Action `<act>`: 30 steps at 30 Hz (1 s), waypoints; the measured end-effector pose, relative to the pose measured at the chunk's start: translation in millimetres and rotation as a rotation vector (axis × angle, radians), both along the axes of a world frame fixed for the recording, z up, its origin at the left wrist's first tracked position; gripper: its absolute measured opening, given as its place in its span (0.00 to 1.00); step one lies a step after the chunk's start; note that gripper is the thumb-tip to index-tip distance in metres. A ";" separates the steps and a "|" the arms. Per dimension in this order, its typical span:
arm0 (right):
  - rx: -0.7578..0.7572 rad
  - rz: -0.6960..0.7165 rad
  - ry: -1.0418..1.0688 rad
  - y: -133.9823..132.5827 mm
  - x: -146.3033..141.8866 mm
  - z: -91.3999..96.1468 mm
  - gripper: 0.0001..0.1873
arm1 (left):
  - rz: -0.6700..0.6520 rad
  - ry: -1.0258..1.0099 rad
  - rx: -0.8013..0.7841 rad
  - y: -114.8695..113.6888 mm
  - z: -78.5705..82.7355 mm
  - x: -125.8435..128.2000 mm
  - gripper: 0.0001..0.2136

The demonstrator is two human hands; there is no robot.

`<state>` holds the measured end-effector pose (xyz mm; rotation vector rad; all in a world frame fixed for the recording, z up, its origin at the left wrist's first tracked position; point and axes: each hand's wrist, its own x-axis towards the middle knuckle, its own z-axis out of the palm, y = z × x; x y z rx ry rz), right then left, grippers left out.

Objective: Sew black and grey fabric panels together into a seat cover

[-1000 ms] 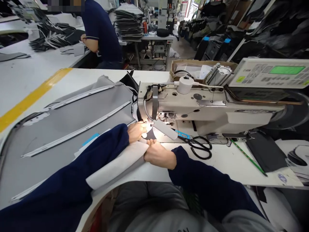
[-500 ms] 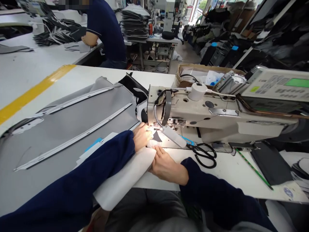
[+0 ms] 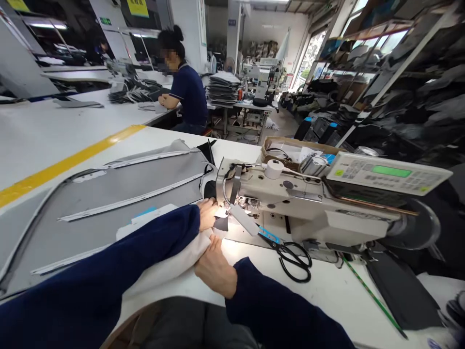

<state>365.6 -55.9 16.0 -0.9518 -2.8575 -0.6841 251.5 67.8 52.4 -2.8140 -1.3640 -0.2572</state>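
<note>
A large grey fabric panel [image 3: 109, 194] with white edging strips lies left of the sewing machine [image 3: 308, 228], its near part folded over to a white underside [image 3: 160, 276]. My left hand [image 3: 207, 214] presses and grips the fabric just left of the lit needle area, fingers close together. Nearer to me, my right hand [image 3: 216, 267] is closed on the edge of the white underside, thumb and fingers pinching it. A small dark grey piece [image 3: 221, 223] shows between the hands and the needle. The needle tip itself is hidden by the lamp [image 3: 243, 219] and glare.
Black-handled scissors [image 3: 294, 259] lie right of my right hand, against the machine base. A green striped stick [image 3: 376, 296] and black fabric [image 3: 401, 286] are farther right. Behind the machine stands a cardboard box [image 3: 290, 145]. A co-worker [image 3: 189, 92] sits at the far table.
The view has tilted up, showing more of the room. My hands stay at the fabric by the needle; the right hand has shifted slightly left, and the white roll lies flatter.
</note>
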 end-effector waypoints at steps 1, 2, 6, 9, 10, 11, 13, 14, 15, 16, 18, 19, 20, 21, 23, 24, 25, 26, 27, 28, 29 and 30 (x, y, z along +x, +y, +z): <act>0.031 -0.005 0.020 -1.7 5.1 -3.9 0.20 | 0.022 0.016 0.009 -8.0 1.4 -0.9 0.10; 0.045 -0.016 0.036 -3.0 9.0 -7.6 0.22 | 0.042 0.034 0.018 -16.1 2.1 -1.5 0.10; -0.006 -0.038 0.038 -3.0 12.5 -16.1 0.23 | 0.067 0.042 0.083 -39.4 -1.9 -1.5 0.09; -0.048 -0.008 0.013 1.2 12.7 -13.8 0.22 | 0.049 -0.028 0.106 -42.9 -8.6 -0.3 0.10; -0.069 0.006 0.003 2.8 13.7 -11.8 0.22 | 0.051 -0.045 0.100 -42.5 -10.3 0.1 0.09; -0.094 0.025 -0.007 4.1 15.2 -9.5 0.22 | 0.060 -0.063 0.090 -42.0 -11.5 0.5 0.09; -0.130 0.051 -0.024 5.1 18.9 -4.8 0.23 | 0.084 -0.111 0.068 -41.7 -11.8 1.4 0.08; -0.134 0.053 -0.029 4.5 20.7 -2.9 0.24 | 0.095 -0.140 0.058 -42.2 -11.0 1.9 0.08; -0.125 0.051 -0.033 3.2 22.2 -1.4 0.24 | 0.105 -0.167 0.049 -43.0 -9.7 2.4 0.08; -0.106 0.045 -0.033 1.3 23.3 -0.3 0.24 | 0.118 -0.186 0.044 -43.7 -8.2 2.9 0.08; -0.059 0.012 -0.028 -3.4 24.0 0.7 0.24 | 0.139 -0.183 0.029 -44.4 -5.0 3.8 0.07; -0.037 0.001 -0.022 -5.5 23.7 0.5 0.24 | 0.150 -0.174 0.018 -43.9 -3.7 4.2 0.07; -0.020 -0.007 -0.015 -7.3 23.0 0.0 0.25 | 0.158 -0.162 0.005 -42.8 -2.8 4.4 0.07; -0.006 -0.014 -0.010 -8.6 21.9 -0.7 0.25 | 0.164 -0.150 -0.009 -41.1 -2.4 4.6 0.07; 0.009 -0.024 -0.007 -9.5 18.6 -2.1 0.25 | 0.182 -0.137 -0.038 -37.0 -2.7 4.0 0.05; 0.016 -0.027 -0.009 -9.4 16.5 -2.4 0.25 | 0.195 -0.141 -0.052 -34.9 -3.3 3.3 0.03; 0.022 -0.034 -0.013 -9.2 14.1 -2.2 0.25 | 0.205 -0.151 -0.068 -32.9 -3.9 2.1 0.03; 0.028 -0.044 -0.020 -8.9 11.8 -1.5 0.25 | 0.209 -0.165 -0.084 -31.3 -4.4 0.7 0.04; 0.036 -0.050 -0.027 -8.6 9.5 -0.5 0.25 | 0.203 -0.181 -0.099 -30.0 -4.7 -1.0 0.06; 0.045 -0.055 -0.032 -8.3 7.5 0.8 0.25 | 0.184 -0.194 -0.109 -28.9 -4.6 -2.9 0.08; 0.052 -0.060 -0.038 -7.9 6.1 1.9 0.25 | 0.157 -0.204 -0.114 -28.2 -4.2 -4.8 0.09; 0.057 -0.062 -0.042 -7.3 5.2 2.7 0.25 | 0.130 -0.208 -0.118 -27.6 -3.5 -6.5 0.10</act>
